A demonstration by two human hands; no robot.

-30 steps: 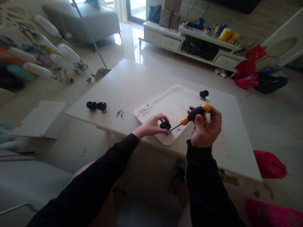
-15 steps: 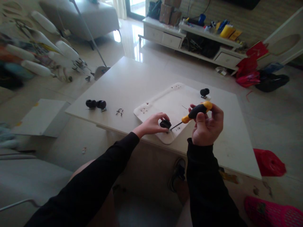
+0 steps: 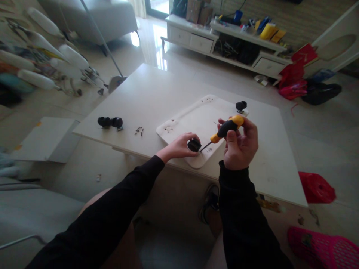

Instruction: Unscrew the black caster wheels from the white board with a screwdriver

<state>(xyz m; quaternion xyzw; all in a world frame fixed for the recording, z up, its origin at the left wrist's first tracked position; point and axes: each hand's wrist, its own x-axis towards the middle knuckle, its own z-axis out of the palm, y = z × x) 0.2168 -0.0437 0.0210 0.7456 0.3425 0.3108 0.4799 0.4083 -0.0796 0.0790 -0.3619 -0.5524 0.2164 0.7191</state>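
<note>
My left hand [image 3: 181,147] grips a black caster wheel [image 3: 194,145] at the near corner of a white plastic board [image 3: 196,116]. In my right hand [image 3: 241,144] is a yellow and black screwdriver [image 3: 226,129], held at a slant. Its tip meets the base of the caster, where a screw is too small to make out. Groups of small holes mark the board's other visible corners. Several loose screws [image 3: 139,130] lie left of the board. Two casters [image 3: 110,122] sit farther left, and another caster [image 3: 241,106] stands beyond my right hand.
The board rests on a white table [image 3: 134,97], close to its front edge. A white box [image 3: 46,140] is on the floor at left. Red stools or bins [image 3: 316,188] and a pink slipper [image 3: 322,246] are at right. A low white cabinet [image 3: 190,39] stands behind.
My right hand and the screwdriver have shifted slightly left, and the handle is a little differently angled. My left hand stays on the caster. The whole view has moved slightly.
</note>
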